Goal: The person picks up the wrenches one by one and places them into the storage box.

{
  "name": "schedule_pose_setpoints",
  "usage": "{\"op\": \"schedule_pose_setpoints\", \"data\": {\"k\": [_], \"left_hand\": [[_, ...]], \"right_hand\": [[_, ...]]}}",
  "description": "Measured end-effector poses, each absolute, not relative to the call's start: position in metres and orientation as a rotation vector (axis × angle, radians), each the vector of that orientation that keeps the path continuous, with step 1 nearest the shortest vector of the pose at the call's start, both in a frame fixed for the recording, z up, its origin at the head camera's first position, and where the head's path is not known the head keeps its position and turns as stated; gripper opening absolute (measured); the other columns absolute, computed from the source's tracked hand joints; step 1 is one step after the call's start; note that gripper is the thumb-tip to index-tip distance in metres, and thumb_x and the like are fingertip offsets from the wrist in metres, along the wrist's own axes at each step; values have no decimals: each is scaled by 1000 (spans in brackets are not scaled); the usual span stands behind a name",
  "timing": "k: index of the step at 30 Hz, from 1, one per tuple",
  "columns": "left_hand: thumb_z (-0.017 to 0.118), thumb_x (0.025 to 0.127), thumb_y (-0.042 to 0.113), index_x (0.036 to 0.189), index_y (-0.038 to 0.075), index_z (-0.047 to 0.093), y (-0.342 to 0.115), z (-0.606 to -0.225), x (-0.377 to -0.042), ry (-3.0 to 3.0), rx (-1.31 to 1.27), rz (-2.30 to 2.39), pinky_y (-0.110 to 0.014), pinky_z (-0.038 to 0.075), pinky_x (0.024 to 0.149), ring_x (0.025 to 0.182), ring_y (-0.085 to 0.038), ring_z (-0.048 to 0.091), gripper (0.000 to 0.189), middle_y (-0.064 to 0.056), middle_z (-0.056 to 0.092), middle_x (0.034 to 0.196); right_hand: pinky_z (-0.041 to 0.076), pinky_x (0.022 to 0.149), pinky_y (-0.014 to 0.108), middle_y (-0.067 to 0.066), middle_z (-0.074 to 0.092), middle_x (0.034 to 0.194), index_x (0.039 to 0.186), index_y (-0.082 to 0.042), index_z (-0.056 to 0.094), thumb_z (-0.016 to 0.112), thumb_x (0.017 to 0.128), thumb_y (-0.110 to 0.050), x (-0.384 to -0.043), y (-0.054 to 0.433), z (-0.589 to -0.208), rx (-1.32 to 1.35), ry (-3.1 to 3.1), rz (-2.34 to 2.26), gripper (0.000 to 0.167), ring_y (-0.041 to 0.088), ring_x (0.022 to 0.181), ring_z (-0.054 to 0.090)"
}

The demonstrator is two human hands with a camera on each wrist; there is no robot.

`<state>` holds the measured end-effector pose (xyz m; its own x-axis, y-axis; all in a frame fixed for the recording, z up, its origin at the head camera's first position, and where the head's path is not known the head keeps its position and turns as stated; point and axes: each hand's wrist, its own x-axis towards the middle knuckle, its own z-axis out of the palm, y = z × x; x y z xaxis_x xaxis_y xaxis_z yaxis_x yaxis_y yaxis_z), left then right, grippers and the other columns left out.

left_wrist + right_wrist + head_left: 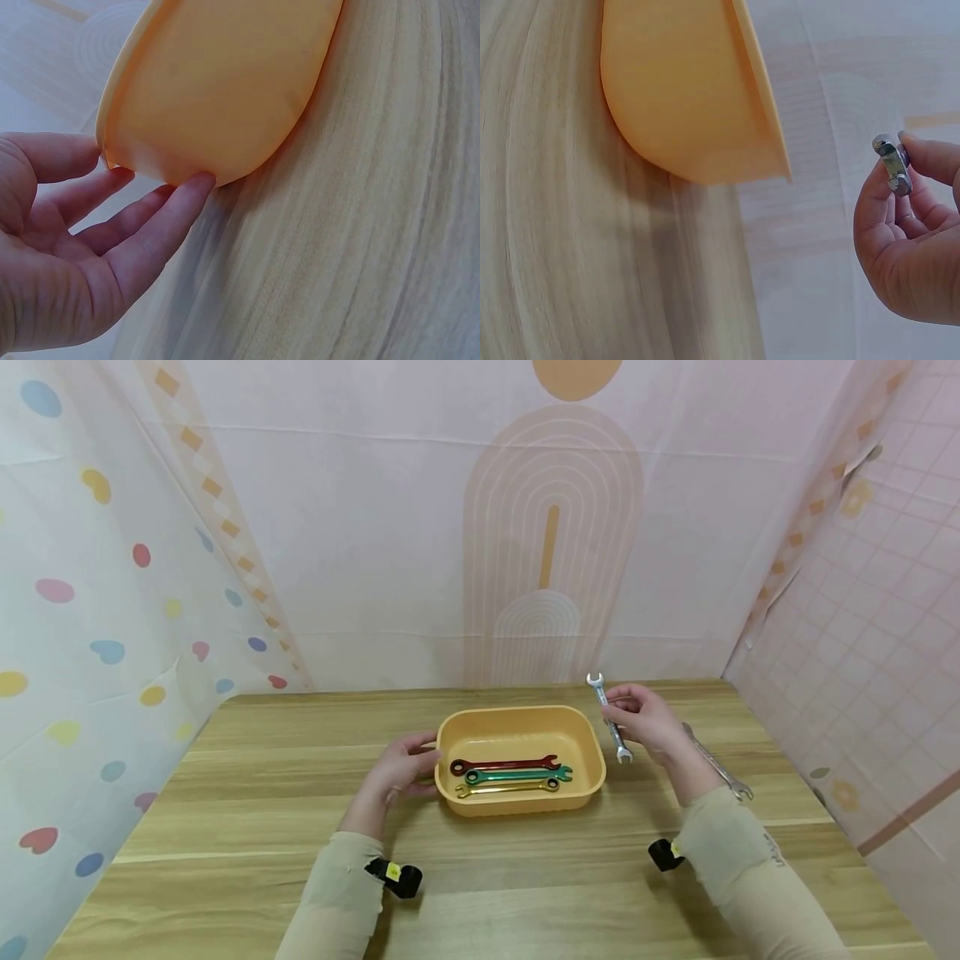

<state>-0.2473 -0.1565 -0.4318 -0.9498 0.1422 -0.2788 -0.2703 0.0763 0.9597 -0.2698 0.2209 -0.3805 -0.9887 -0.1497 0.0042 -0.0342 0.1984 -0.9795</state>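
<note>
Between the thumb and fingers of my right hand (647, 720), a silver open-ended wrench (612, 720) is pinched above the table, just right of the yellow tray (517, 808). The right wrist view shows that wrench (894, 165) end-on. My left hand (401, 767) holds the tray's left end, thumb at the rim and fingertips against the outer wall (217, 112). Inside the tray lie a red wrench (506, 765), a green wrench (517, 775) and a gold wrench (506, 788), roughly parallel. Another silver wrench (722, 767) lies on the table, partly hidden by my right wrist.
The wooden table (510, 893) ends at a printed curtain (375, 568) behind the tray. Similar patterned cloth hangs on the left (90, 652) and right (885, 652). A small black camera is strapped to each wrist.
</note>
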Motion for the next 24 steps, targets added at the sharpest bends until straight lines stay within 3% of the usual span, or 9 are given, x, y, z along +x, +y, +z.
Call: {"op": "schedule_pose_setpoints", "data": {"k": [8, 24], "left_hand": [[55, 100, 4, 149, 0, 40, -157, -431, -247, 2061, -129, 1941, -41, 59, 73, 111, -34, 58, 51, -29, 45, 140], [55, 100, 4, 149, 1, 41, -157, -435, -249, 2068, -109, 1940, -41, 59, 72, 100, -30, 62, 51, -28, 46, 139]], "right_hand": [[52, 64, 22, 2, 57, 89, 120, 11, 49, 61, 96, 0, -270, 207, -380, -197, 2367, -1924, 30, 9, 78, 57], [54, 67, 24, 6, 57, 92, 118, 8, 55, 63, 95, -1, -271, 178, -371, -286, 2404, -1882, 26, 15, 81, 58]]}}
